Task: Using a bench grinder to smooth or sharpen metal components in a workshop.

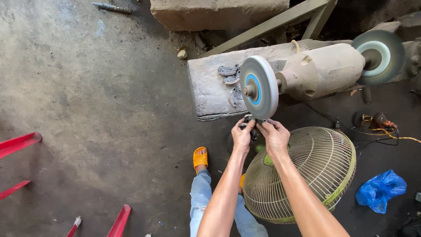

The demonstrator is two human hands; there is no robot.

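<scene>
My left hand [242, 135] and my right hand [274, 134] together pinch a small dark metal part [251, 119] and hold it against the lower rim of a grey grinding wheel [259, 87] with a blue centre. The wheel sits on the shaft of a dusty bench grinder motor [322, 70], which carries a second wheel [379, 55] at its far right end. Several similar dark metal parts [230, 77] lie on the grey block [210, 94] behind the wheel.
A round wire-cage fan [315, 175] stands just below my right arm. My foot in an orange sandal [200, 158] rests on the concrete floor. A blue plastic bag [380, 189] and cables [386, 131] lie at the right; red metal bars [19, 142] at the left.
</scene>
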